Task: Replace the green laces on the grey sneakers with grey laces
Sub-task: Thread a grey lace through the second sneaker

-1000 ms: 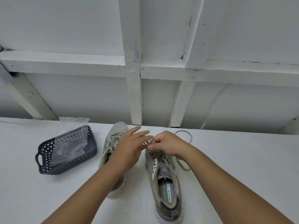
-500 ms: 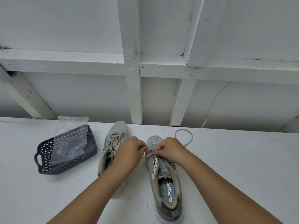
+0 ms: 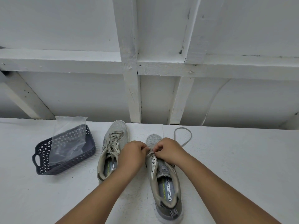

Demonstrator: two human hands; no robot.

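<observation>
Now both hands, the left hand and right hand, pinch the soft, limp lace over the near sneaker, best held near its stiff tip.

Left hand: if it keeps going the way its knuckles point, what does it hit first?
Likely the right hand: the left hand points across the right sneaker, fingertips nearly meeting over the lace. Depth unclear.

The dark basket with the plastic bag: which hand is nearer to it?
Left. The left hand is between the two sneakers, to the right of the basket. The right hand lies farther right, over the right sneaker.
</observation>
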